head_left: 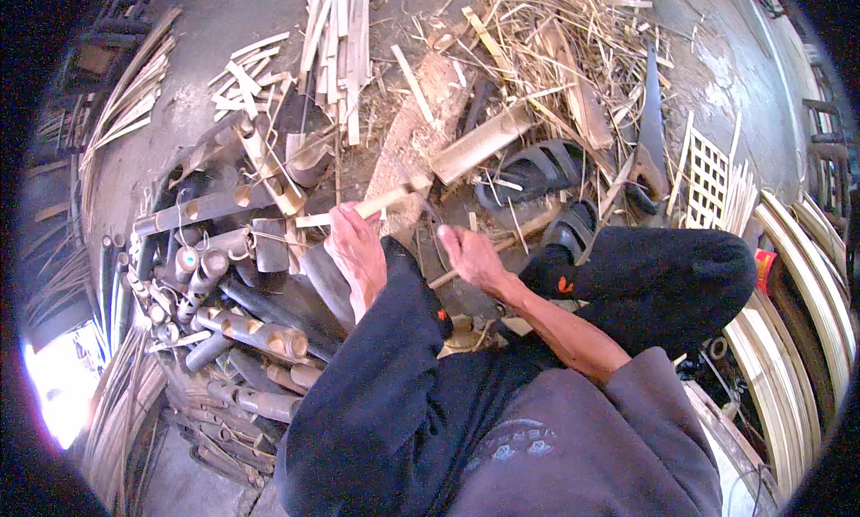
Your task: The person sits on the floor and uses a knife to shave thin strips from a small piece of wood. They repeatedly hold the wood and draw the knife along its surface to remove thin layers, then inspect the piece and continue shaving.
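My left hand is closed around a pale split-bamboo strip, which points toward the upper right across a worn wooden block. Close by on the right, my right hand is curled in a fist with the thumb on top. From it a thin dark blade, apparently a knife, reaches up toward the strip's far end; its handle is hidden in the fingers. Beyond the strip lies a wide half-round bamboo piece.
Cut bamboo tubes are heaped at the left. Pale slats and shavings cover the floor ahead. A handsaw, a dark sandal and a woven lattice lie at the right, near long bent strips.
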`<state>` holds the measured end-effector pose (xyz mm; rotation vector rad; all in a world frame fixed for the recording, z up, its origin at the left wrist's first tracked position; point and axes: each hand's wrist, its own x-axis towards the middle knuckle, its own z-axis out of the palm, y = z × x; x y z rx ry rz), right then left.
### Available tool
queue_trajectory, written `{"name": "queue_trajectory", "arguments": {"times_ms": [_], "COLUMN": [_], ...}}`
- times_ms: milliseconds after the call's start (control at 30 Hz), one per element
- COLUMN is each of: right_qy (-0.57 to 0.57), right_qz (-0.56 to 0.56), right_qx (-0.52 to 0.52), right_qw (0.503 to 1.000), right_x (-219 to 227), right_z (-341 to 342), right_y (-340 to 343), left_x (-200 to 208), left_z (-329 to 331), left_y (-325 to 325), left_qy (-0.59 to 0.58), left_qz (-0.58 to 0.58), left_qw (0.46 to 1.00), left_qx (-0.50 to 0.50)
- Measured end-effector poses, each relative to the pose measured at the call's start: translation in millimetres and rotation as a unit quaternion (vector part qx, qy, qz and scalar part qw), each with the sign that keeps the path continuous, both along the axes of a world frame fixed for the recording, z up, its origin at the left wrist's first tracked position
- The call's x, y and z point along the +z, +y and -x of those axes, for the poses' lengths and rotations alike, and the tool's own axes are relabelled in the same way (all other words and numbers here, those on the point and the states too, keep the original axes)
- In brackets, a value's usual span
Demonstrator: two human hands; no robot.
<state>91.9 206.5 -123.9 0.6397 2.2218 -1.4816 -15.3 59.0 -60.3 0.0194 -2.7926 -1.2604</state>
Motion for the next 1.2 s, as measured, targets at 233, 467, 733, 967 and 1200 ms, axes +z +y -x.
{"name": "queue_trajectory", "arguments": {"times_ms": [233, 467, 733, 967, 1200], "right_qy": [0.063, 0.095, 0.044, 0.022, 0.072], "right_qz": [-0.054, -0.113, -0.031, -0.101, -0.056], "right_qx": [-0.015, -0.048, -0.058, -0.012, -0.05], "right_qw": [0.996, 0.988, 0.997, 0.995, 0.995], "right_x": [-7.1, -42.8, -32.3, -48.1, -70.8], "right_z": [-10.9, -17.9, -25.1, -26.8, -34.8], "right_y": [-8.6, 5.1, -8.6, 2.2, 17.4], "left_x": [8.4, 9.1, 6.2, 12.5, -143.2], "left_z": [-0.6, -5.8, 1.3, 3.8, 21.0], "left_y": [-6.5, 18.4, 4.3, 14.6, 41.6], "left_qy": [-0.032, 0.072, 0.044, 0.096, 0.057], "left_qz": [-0.013, 0.04, 0.01, 0.006, -0.141], "left_qw": [0.999, 0.995, 0.999, 0.995, 0.979], "left_qx": [0.008, -0.051, -0.02, -0.036, -0.136]}}
